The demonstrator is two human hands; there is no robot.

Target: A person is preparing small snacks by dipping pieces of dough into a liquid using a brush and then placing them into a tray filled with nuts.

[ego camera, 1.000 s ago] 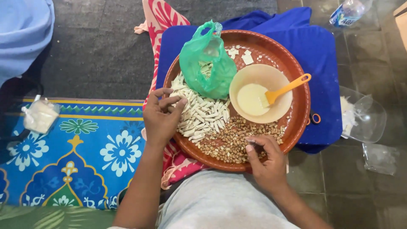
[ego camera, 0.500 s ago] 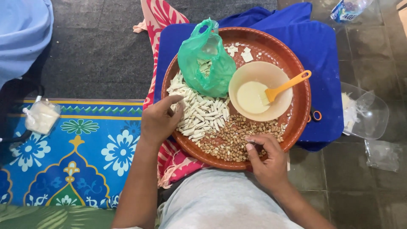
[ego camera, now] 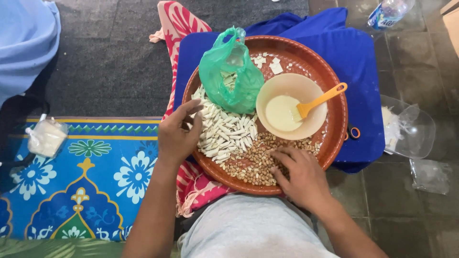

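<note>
A round brown tray (ego camera: 330,81) rests on my lap over a blue cushion (ego camera: 356,52). It holds a pile of white folded pastry pieces (ego camera: 224,131), a heap of peanuts (ego camera: 251,165), a green plastic bag (ego camera: 229,79) and a beige bowl (ego camera: 313,91) of pale paste with an orange brush (ego camera: 320,100). My left hand (ego camera: 177,136) hovers at the tray's left rim, fingers apart, touching the white pieces. At the near edge my right hand (ego camera: 299,177) lies on the peanuts, fingertips pressed into the heap.
A blue flowered mat (ego camera: 81,177) lies at the left with a small tied bag of white stuff (ego camera: 45,137) on it. Clear plastic packaging (ego camera: 406,126) and a water bottle (ego camera: 387,12) sit on the tiled floor at the right. Pink patterned cloth (ego camera: 179,24) runs under the tray.
My left hand has slid from the top of the white pieces to the tray's left rim. The right hand has spread further into the peanuts.
</note>
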